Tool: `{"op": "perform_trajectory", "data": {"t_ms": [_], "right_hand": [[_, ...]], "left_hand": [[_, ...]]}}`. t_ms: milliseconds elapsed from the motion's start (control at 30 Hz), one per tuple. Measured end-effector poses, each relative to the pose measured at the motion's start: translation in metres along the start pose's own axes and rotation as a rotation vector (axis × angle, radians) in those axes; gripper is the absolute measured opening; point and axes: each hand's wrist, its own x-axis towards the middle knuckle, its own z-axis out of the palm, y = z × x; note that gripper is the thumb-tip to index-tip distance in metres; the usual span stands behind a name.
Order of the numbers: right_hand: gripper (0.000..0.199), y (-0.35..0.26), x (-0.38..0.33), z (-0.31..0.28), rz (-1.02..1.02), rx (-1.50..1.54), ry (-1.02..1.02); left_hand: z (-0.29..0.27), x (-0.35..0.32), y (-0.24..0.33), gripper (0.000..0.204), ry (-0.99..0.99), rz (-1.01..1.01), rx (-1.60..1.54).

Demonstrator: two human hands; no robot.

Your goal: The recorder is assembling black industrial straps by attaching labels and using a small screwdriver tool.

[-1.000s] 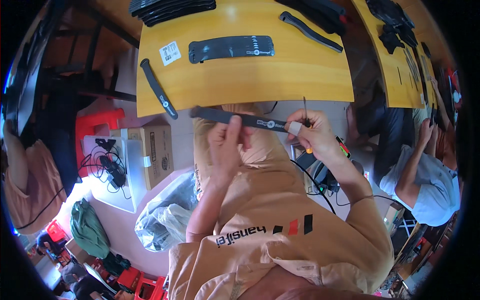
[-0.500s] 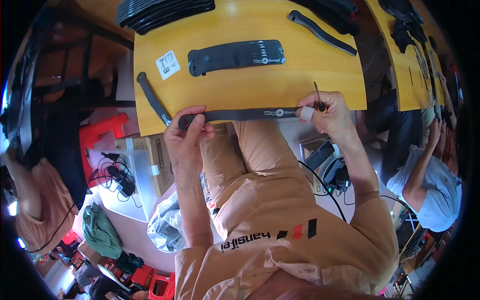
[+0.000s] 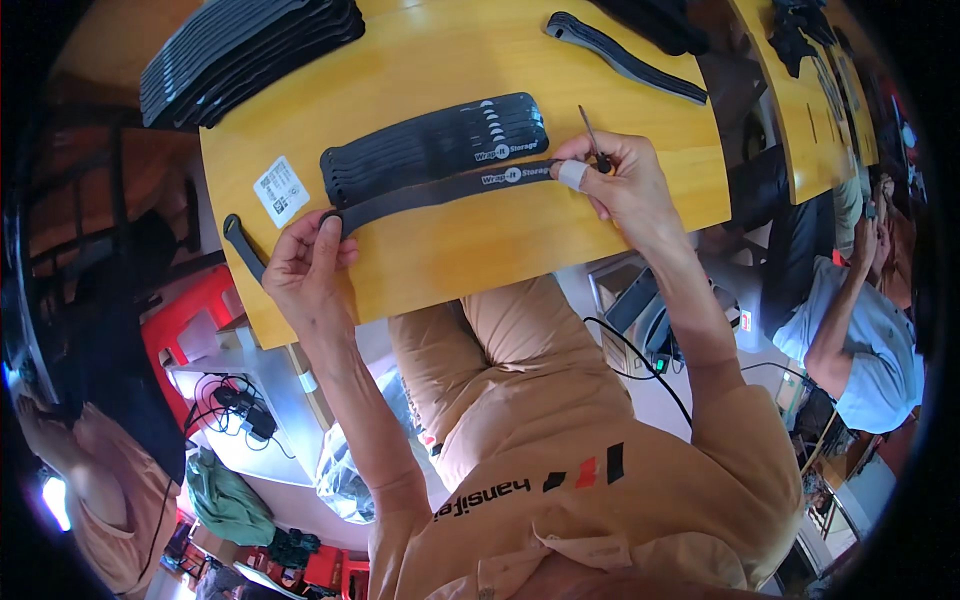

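A black hook-and-loop strap [image 3: 430, 195] with white print is stretched between my hands, just above the near side of a row of similar straps [image 3: 420, 145]. My left hand [image 3: 310, 268] pinches its loop end between thumb and fingers. At the printed end, my right hand [image 3: 628, 185] grips the strap, with white tape [image 3: 572, 175] wrapped round a finger. That same hand also keeps hold of a thin pointed metal tool [image 3: 587, 122] with an orange-and-black handle; its blade points up and away. The tool's exact kind is unclear.
A white label sheet [image 3: 281, 192] lies left of the row on the yellow table [image 3: 480, 245]. Near the left edge rests a short strap [image 3: 243, 247]. Thick strap piles [image 3: 255, 60] stand far left; another strap bundle [image 3: 630, 60] lies far right. People sit on both sides.
Both hands have carried the strap forward, from the table's near edge to beside the row. The left hand has also shifted left. The whole view has turned slightly.
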Motion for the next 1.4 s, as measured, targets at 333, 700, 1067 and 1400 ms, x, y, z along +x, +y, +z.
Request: {"op": "perform_trajectory", "data": {"t_ms": [333,700,1067,1400], "right_hand": [[0.008,0.006,0.013,0.005,-0.056,-0.08,0.093],[0.006,0.014,0.019,0.008,-0.137,-0.136,0.122],[0.006,0.018,0.02,0.007,-0.165,-0.103,0.148],[0.008,0.018,0.02,0.007,-0.141,-0.118,0.164]], "left_hand": [[0.004,0.009,-0.022,0.012,0.043,0.101,-0.019],[0.009,0.009,-0.018,0.01,0.076,0.091,0.039],[0.011,0.012,-0.021,0.009,0.059,0.07,0.01],[0.014,0.011,-0.02,0.008,0.069,0.072,0.062]]}}
